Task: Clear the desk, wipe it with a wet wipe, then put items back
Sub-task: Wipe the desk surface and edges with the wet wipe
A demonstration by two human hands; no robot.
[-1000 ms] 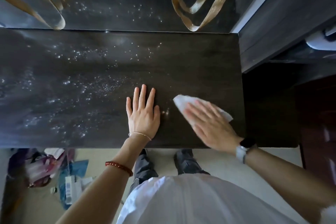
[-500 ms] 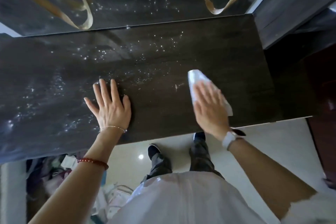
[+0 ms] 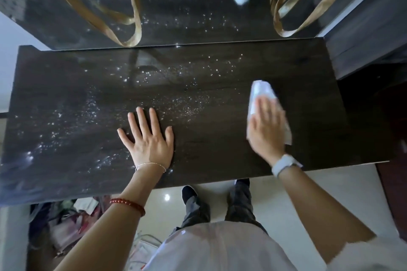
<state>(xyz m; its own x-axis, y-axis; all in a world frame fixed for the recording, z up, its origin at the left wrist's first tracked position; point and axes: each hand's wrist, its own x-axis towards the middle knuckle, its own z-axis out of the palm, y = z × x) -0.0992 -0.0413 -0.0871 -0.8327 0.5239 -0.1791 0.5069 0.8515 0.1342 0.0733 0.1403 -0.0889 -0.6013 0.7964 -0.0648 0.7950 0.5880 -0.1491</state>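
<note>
The dark wooden desk (image 3: 220, 72) is bare and speckled with glinting wet droplets over its left and middle. My left hand (image 3: 147, 138) lies flat on it near the front edge, fingers spread, holding nothing. My right hand (image 3: 266, 127) presses a white wet wipe (image 3: 261, 92) flat against the desk's right part; the wipe's tip sticks out beyond my fingertips.
A mirror (image 3: 187, 6) stands along the desk's back edge and reflects both hands. Tan bag straps (image 3: 132, 17) hang in front of it. Bags and loose items (image 3: 72, 222) lie on the floor at the lower left. Dark furniture (image 3: 363, 35) adjoins the desk's right end.
My right hand has slid the wipe away from me and to the right across the desk. My left hand stays flat on the desk; the view has shifted.
</note>
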